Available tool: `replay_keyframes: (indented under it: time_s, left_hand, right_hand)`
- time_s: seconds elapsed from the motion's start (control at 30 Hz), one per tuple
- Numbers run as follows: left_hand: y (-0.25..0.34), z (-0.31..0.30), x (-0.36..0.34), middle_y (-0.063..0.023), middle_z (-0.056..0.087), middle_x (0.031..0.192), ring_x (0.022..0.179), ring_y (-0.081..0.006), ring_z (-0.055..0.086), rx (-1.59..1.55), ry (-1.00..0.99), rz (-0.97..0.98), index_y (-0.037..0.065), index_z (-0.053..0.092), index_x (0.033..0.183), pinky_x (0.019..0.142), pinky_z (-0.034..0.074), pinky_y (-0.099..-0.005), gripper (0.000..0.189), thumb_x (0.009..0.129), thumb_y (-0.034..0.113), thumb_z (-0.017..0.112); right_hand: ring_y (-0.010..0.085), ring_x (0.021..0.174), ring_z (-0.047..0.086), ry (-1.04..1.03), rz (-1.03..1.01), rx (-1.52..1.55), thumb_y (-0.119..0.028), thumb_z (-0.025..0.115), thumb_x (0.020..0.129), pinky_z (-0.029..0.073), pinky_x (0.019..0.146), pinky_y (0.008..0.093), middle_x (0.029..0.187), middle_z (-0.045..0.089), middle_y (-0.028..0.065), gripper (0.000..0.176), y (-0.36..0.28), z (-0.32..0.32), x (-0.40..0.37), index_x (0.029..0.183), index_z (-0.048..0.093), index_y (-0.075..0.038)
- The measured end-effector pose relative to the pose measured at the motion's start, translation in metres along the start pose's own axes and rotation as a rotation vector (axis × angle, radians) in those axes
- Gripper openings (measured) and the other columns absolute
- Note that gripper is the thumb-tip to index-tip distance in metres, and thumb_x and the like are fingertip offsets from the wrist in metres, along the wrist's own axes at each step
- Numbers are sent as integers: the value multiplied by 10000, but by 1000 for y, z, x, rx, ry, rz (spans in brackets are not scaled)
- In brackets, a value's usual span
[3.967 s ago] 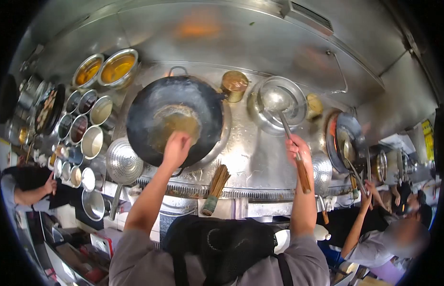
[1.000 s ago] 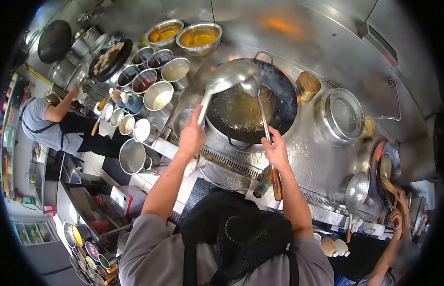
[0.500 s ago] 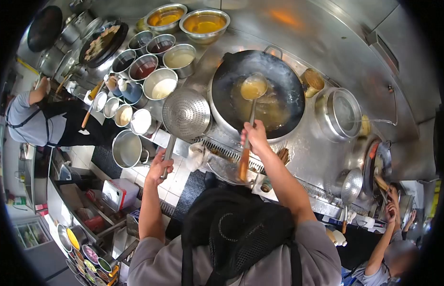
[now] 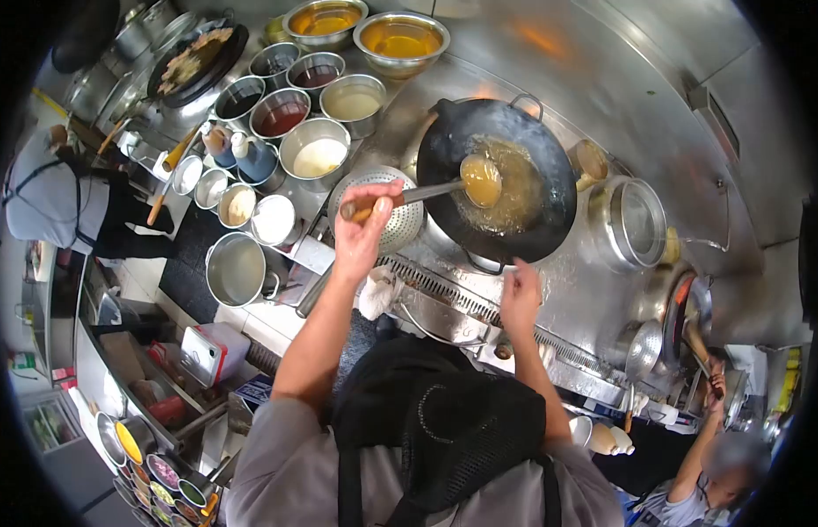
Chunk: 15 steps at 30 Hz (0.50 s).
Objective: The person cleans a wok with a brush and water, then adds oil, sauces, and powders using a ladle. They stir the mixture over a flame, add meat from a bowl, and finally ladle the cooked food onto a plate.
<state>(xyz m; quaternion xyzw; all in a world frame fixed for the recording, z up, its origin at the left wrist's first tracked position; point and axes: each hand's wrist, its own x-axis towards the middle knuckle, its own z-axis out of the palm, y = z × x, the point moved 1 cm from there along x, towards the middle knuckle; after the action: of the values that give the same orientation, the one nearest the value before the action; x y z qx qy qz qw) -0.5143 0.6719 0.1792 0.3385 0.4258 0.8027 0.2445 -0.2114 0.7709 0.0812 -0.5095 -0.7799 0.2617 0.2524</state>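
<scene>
My left hand is wrapped round the wooden handle end of a ladle. Its bowl, full of yellowish liquid, is over the black wok, where cloudy broth bubbles and steams. My right hand is close by the wok's front loop handle; motion smears its fingers. Behind my left wrist a round perforated skimmer lies beside the wok, its handle pointing toward me. A crumpled white cloth sits at the stove's front edge.
Metal pots of sauces and two bowls of yellow liquid stand left of the wok. A lidded steel pot is on the right. A large pot stands front left. Co-workers are at both sides.
The ladle has passed from my right hand to my left, its handle swinging leftward. My left hand has let go of the skimmer. My right hand has moved down to the wok's near side.
</scene>
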Motion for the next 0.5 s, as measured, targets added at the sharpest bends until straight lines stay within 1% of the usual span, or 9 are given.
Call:
replay_keyframes:
  time_s: [0.03,0.1,0.13,0.23,0.3,0.33,0.4,0.47,0.5]
  left_hand:
    - [0,-2,11,-140,656,1082,1101,-260,615,-3,12,-2,19,545,1053,990,466,-405,169,947,124,624]
    - [-1,-5,31,-146,672,1006,982,-225,638,-30,-114,52,25,533,990,923,496,-385,138,955,130,614]
    - [-3,-4,37,-103,656,859,834,-181,618,-92,-100,6,39,504,895,847,510,-373,150,953,123,614]
    - [-30,-11,46,-58,601,778,746,-145,562,-291,7,-68,59,469,827,790,507,-364,199,947,112,619]
    - [-38,-21,35,-13,448,692,705,-178,501,-322,49,-124,120,414,825,888,440,-427,217,967,127,578]
    - [-42,-28,24,-13,450,698,715,-179,501,-358,76,-128,123,412,821,901,436,-432,222,970,136,577]
    - [-47,-34,7,-13,452,705,726,-180,500,-391,112,-139,125,409,817,914,432,-436,228,973,146,576]
    - [-49,-36,-10,-15,459,720,742,-184,499,-414,208,-155,130,415,816,930,432,-453,229,977,160,575]
    - [-52,-34,-15,-15,459,720,742,-184,499,-413,225,-150,130,415,816,930,432,-453,229,977,160,575]
  right_hand:
    - [364,1041,590,127,42,-366,-170,678,832,490,850,433,1243,513,278,651,26,-6,-24,1425,421,-92]
    - [424,1097,536,-75,539,-465,-206,703,767,463,896,445,1333,409,324,770,25,-13,-63,1455,381,-78]
    - [424,1097,536,-70,539,-472,-206,703,767,463,896,445,1333,409,324,770,48,-4,-78,1455,381,-78]
    - [333,1016,584,-92,565,-345,-243,720,741,485,833,401,1254,510,263,862,124,5,-107,1468,326,0]
    - [216,910,588,-42,828,493,-186,695,765,491,758,328,1108,590,166,831,126,-18,-97,1458,308,59]
    - [146,841,561,3,848,494,-152,689,787,476,707,270,1004,605,101,804,83,-47,-86,1464,308,54]
    - [161,846,571,5,689,433,-79,661,818,476,708,272,1040,606,116,748,36,-81,-65,1465,309,52]
    - [189,912,592,115,205,323,-19,637,858,485,835,287,1019,628,112,675,6,-99,-29,1463,338,11]
    - [219,959,607,38,182,284,-69,645,867,481,876,309,1069,633,136,672,-12,-103,-5,1465,345,-13]
